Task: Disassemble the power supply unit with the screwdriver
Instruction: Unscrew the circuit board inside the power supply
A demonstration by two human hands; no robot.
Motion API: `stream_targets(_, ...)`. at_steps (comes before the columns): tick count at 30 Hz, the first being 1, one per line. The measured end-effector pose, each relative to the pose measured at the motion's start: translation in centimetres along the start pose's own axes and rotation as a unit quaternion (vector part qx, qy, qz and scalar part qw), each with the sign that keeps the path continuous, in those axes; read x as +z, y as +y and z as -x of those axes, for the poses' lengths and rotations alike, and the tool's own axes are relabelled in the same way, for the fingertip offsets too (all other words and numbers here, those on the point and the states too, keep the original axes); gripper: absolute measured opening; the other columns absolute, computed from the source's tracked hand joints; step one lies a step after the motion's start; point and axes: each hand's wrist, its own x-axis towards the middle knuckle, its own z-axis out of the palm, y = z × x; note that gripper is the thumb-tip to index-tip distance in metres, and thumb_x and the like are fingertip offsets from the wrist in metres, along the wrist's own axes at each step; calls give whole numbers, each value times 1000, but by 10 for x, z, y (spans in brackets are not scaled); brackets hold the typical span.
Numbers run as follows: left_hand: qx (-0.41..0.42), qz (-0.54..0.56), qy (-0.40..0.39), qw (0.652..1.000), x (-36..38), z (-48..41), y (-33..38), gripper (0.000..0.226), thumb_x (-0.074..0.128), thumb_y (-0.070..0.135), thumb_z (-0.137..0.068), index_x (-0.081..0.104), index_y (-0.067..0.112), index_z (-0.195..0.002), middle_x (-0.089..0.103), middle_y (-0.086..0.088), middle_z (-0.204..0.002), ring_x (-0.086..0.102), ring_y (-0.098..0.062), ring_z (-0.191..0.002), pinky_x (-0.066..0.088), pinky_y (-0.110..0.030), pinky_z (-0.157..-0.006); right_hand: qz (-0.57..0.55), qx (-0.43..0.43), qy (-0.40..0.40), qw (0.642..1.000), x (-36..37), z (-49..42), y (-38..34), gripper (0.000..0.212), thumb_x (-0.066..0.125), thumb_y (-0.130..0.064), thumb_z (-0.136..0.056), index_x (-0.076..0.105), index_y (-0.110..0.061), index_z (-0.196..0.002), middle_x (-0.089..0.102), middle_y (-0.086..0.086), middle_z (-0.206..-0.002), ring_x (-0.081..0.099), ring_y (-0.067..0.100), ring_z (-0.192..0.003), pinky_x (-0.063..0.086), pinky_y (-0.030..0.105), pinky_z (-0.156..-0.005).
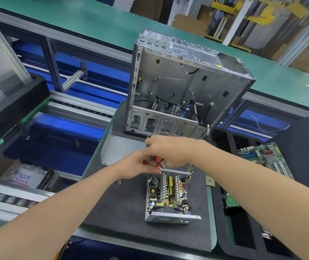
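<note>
- The PSU (pixel 168 197) lies in the lower centre of the frame on a black mat (pixel 112 203), just below the two hands.
- Its cover is already off. The board, with coils, capacitors and finned heat sinks, is exposed inside a grey shell, and only the shell's near and far walls are seen standing.
- The board is judged not yet lifted from the shell, so its screws and wiring are probably left to be dealt with.
- The screwdriver (pixel 158 160), orange-handled, is held over the far wall of the PSU, and its tip is hidden.
- The right hand (pixel 170 152) is curled round the top of the handle from above.
- The left hand (pixel 138 165) is curled too, with its fingertips pinched on the lower handle, as far as can be told.
- A bare metal panel (pixel 119 149) is laid left of the hands, and a gutted case (pixel 183 87) is stood at upper centre.
</note>
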Motion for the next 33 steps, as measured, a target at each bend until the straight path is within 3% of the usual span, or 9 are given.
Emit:
stream_targets(5, -9, -39, 18, 999, -1, -4, 1, 15, 79, 32, -90, 77, 27, -104, 80, 1, -105, 73, -21, -105, 55, -44, -102, -10, 209, 23, 978, -5, -2, -8, 46, 67, -62, -85, 49, -22, -100, 46, -2, -84, 54, 24, -79, 44, 36, -58)
stream_targets(9, -2, -8, 19, 1000, 4, -6, 3, 18, 80, 14, -94, 75, 22, -109, 80, 0, -108, 73, -20, -106, 55, -35, -99, -84, 364, -3, 928, -3, -14, -23, 26, 49, -35, -104, 63, -18, -89, 53, 7, -78, 58, 27, -55, 48, 32, -52)
stream_targets(14, -6, -3, 14, 1000, 1, -5, 0, 20, 79, 20, -94, 74, 7, -109, 77, -16, -108, 70, -35, -110, 55, -46, -105, -35, 130, 5, 991, -4, 0, -10, 7, 58, -21, -96, 55, -15, -93, 58, 7, -100, 55, 25, -83, 49, 39, -67)
stream_targets(17, -15, 4, 11, 1000, 0, -3, -1, 9, 77, 22, -95, 80, 25, -103, 81, 0, -106, 73, -20, -109, 57, -32, -100, 25, 8, -18, 999, -3, 5, 1, 9, 65, -10, -87, 66, -18, -91, 51, 2, -106, 52, 22, -92, 46, 34, -70)
stream_targets(20, -7, -3, 3, 1000, 0, -4, 1, 21, 75, 19, -97, 81, 39, -92, 81, 4, -104, 73, -9, -105, 54, -23, -97, 28, 11, -10, 999, 1, 4, 4, 16, 64, -9, -87, 66, -18, -99, 50, 2, -109, 53, 22, -95, 39, 30, -65)
stream_targets(23, -17, -17, 27, 999, -2, -7, -2, 10, 80, 23, -94, 78, 20, -102, 79, -4, -101, 72, -15, -99, 55, -37, -99, 8, 44, 1, 999, 1, 2, 1, 29, 70, -32, -88, 57, -21, -111, 49, 0, -105, 55, 20, -92, 39, 30, -60)
stream_targets(26, -11, -27, 13, 1000, -2, -7, -2, 12, 74, 22, -98, 75, 21, -110, 80, -1, -106, 72, -10, -103, 53, -20, -90, 28, 220, 32, 975, -5, -1, -4, 47, 54, -68, -92, 53, -23, -105, 44, 1, -83, 61, 27, -78, 46, 35, -61)
stream_targets(29, -20, -18, 4, 1000, -2, -6, 0, 12, 72, 18, -100, 75, 23, -111, 81, 4, -104, 72, -3, -99, 49, -10, -84, -6, 257, -43, 965, -2, -9, -12, 35, 48, -29, -106, 54, -35, -140, 42, 7, -79, 58, 22, -39, 44, 26, -39)
stream_targets(33, -10, 20, -8, 1000, -3, -5, -4, 17, 76, 13, -96, 74, 7, -112, 78, -12, -111, 72, -28, -111, 56, -33, -101, 13, 198, 17, 980, 0, -8, -14, 25, 48, -31, -104, 55, -14, -87, 59, 6, -85, 56, 21, -59, 43, 30, -45)
